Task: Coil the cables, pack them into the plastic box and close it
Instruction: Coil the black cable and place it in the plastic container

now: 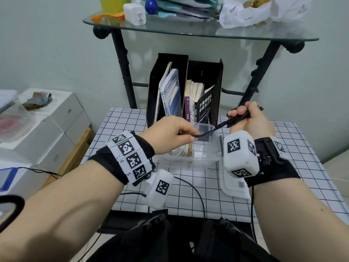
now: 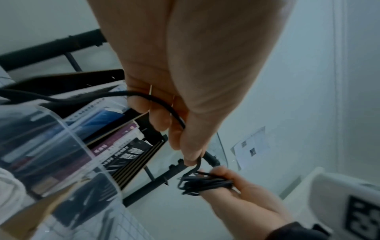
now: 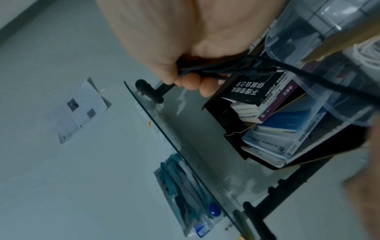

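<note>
Both hands are up over the clear plastic box (image 1: 200,157) in the middle of the head view, working a black cable (image 1: 222,124). The right hand (image 1: 249,121), right of centre, has its fingers curled tight round a bunch of cable loops, and the right wrist view shows a plug end poking out of that bundle. From there the cable runs down and left to the left hand (image 1: 170,133), which pinches the strand between thumb and curled fingers just above the box's open top. Inside the box there's already a coiled white cable (image 1: 182,150) lying on the bottom at its left side. The box sits on a white tablecloth with a black grid (image 1: 188,190), and its lid (image 1: 232,186) lies flat on the cloth just right of it, partly hidden by the right wrist. Behind the box is a black file holder (image 1: 204,72) full of books; the black cover at the front reads 不懂带团队 你就自己累. Top of the frame, a glass shelf (image 1: 188,31) carries a white charger plug (image 1: 134,14) and a pile of papers.
</note>
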`<action>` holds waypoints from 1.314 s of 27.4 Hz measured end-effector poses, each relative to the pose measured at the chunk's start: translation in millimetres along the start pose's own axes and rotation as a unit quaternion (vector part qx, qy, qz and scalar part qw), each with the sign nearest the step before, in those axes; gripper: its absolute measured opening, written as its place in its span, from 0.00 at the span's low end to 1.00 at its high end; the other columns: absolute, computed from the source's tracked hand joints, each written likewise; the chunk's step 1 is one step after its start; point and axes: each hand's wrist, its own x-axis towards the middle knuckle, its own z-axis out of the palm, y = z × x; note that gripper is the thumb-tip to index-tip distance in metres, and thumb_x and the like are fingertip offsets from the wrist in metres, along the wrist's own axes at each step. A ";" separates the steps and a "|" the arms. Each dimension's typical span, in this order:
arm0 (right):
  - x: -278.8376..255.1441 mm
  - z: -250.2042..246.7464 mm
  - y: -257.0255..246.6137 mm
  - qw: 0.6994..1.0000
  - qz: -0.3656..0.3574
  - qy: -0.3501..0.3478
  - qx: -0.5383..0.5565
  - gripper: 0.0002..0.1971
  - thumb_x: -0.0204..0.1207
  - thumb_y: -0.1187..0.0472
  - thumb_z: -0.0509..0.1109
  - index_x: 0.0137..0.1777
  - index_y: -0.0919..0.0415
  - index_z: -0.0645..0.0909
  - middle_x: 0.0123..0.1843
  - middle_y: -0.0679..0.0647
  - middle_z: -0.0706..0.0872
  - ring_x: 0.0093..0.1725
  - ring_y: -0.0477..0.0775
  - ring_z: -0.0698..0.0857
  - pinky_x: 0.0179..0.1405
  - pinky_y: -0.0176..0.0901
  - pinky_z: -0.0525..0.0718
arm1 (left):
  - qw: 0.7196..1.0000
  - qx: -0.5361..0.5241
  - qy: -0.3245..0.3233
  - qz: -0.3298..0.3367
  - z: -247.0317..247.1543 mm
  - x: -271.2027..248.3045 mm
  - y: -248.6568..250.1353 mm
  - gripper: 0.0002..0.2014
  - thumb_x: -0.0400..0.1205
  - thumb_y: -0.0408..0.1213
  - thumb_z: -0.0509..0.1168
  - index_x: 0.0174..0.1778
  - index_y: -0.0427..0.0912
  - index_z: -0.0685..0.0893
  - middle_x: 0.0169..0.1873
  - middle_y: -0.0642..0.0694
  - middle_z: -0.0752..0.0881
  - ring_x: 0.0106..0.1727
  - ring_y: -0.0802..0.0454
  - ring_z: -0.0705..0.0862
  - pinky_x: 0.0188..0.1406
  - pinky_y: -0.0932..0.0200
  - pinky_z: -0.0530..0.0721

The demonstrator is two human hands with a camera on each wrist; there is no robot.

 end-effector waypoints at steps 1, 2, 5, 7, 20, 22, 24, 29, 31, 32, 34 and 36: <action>0.0 -0.2 3.1 1.000 -0.011 0.001 -0.028 0.08 0.86 0.63 0.58 0.44 0.61 0.72 0.23 0.52 0.74 0.21 0.52 0.76 0.29 0.40 0.80 | 1.000 0.000 0.000 0.011 -0.6 1.3 4.9 0.09 0.80 0.40 0.68 0.55 0.50 0.89 0.36 0.66 0.80 0.38 0.77 0.78 0.41 0.83 0.71; -0.7 -0.5 6.4 0.998 -0.021 -0.001 -0.054 0.08 0.86 0.63 0.58 0.44 0.61 0.73 0.22 0.52 0.75 0.22 0.52 0.77 0.29 0.40 0.81 | 1.000 0.001 0.001 0.021 -1.2 2.8 9.5 0.09 0.80 0.40 0.69 0.55 0.49 0.89 0.36 0.66 0.79 0.39 0.77 0.78 0.41 0.83 0.71; -7.6 3.3 14.1 0.993 -0.031 -0.021 -0.115 0.07 0.86 0.63 0.58 0.45 0.61 0.73 0.24 0.52 0.76 0.27 0.53 0.78 0.32 0.42 0.82 | 0.999 0.002 -0.009 0.042 -2.0 6.3 18.8 0.09 0.80 0.40 0.69 0.54 0.47 0.90 0.36 0.64 0.80 0.39 0.76 0.78 0.42 0.83 0.71; -10.9 5.0 16.4 0.991 -0.026 -0.031 -0.124 0.07 0.86 0.62 0.58 0.45 0.61 0.72 0.24 0.51 0.76 0.29 0.53 0.78 0.35 0.43 0.81 | 0.999 -0.005 -0.020 0.047 -2.2 7.1 22.2 0.09 0.79 0.40 0.70 0.53 0.47 0.90 0.36 0.64 0.81 0.39 0.75 0.78 0.42 0.82 0.72; -34.4 4.2 33.7 0.870 0.163 -0.227 -0.405 0.16 0.85 0.56 0.59 0.39 0.64 0.74 0.17 0.52 0.70 0.16 0.49 0.66 0.30 0.46 0.73 | 0.989 -0.099 0.106 -0.008 -14.8 11.9 17.6 0.03 0.75 0.38 0.74 0.41 0.43 0.88 0.34 0.53 0.88 0.35 0.62 0.84 0.40 0.70 0.82; -38.1 6.9 31.7 0.862 0.203 -0.237 -0.400 0.25 0.85 0.46 0.55 0.37 0.66 0.76 0.15 0.52 0.65 0.14 0.49 0.60 0.28 0.45 0.73 | 0.987 -0.123 0.107 -0.013 -16.0 12.1 15.1 0.04 0.75 0.36 0.75 0.42 0.40 0.88 0.33 0.50 0.87 0.33 0.65 0.82 0.40 0.70 0.81; -39.9 8.6 29.3 0.852 0.230 -0.260 -0.393 0.31 0.81 0.37 0.55 0.36 0.66 0.78 0.14 0.50 0.62 0.13 0.49 0.57 0.28 0.45 0.71 | 0.982 -0.152 0.108 -0.023 -15.0 12.6 10.5 0.05 0.75 0.34 0.74 0.44 0.38 0.88 0.32 0.52 0.85 0.30 0.67 0.80 0.38 0.72 0.80; -48.2 7.7 22.6 0.851 0.256 -0.306 -0.341 0.20 0.77 0.47 0.65 0.35 0.64 0.75 0.15 0.47 0.58 0.14 0.46 0.53 0.33 0.53 0.48 | 0.971 -0.203 0.113 -0.050 -14.6 11.5 -1.4 0.07 0.78 0.37 0.72 0.50 0.40 0.87 0.33 0.57 0.84 0.26 0.70 0.78 0.30 0.77 0.75; -48.9 7.7 20.7 0.856 0.266 -0.313 -0.313 0.17 0.78 0.49 0.65 0.33 0.60 0.73 0.15 0.46 0.57 0.14 0.45 0.54 0.28 0.45 0.55 | 0.963 -0.244 0.084 -0.080 -13.0 8.9 -3.9 0.08 0.82 0.40 0.66 0.48 0.41 0.87 0.26 0.57 0.83 0.22 0.66 0.74 0.24 0.71 0.70; -49.0 8.9 19.5 0.863 0.272 -0.311 -0.289 0.17 0.78 0.49 0.64 0.33 0.59 0.72 0.15 0.46 0.57 0.14 0.45 0.55 0.25 0.41 0.61 | 0.957 -0.267 0.063 -0.096 -12.3 7.1 -4.2 0.11 0.84 0.44 0.63 0.48 0.42 0.87 0.25 0.56 0.83 0.21 0.62 0.72 0.23 0.65 0.67; -45.4 10.0 18.2 0.881 0.275 -0.307 -0.231 0.16 0.77 0.48 0.63 0.32 0.58 0.71 0.15 0.46 0.58 0.12 0.44 0.57 0.21 0.39 0.70 | 0.948 -0.296 0.020 -0.115 -10.6 4.1 -3.9 0.17 0.86 0.48 0.58 0.53 0.39 0.86 0.29 0.51 0.85 0.21 0.61 0.71 0.23 0.62 0.63; -42.2 10.9 17.4 0.894 0.275 -0.306 -0.180 0.17 0.76 0.47 0.62 0.32 0.57 0.71 0.14 0.45 0.60 0.11 0.44 0.60 0.20 0.39 0.74 | 0.945 -0.313 -0.001 -0.099 -9.8 2.0 -3.1 0.15 0.85 0.46 0.60 0.54 0.37 0.82 0.31 0.47 0.84 0.19 0.63 0.71 0.21 0.63 0.63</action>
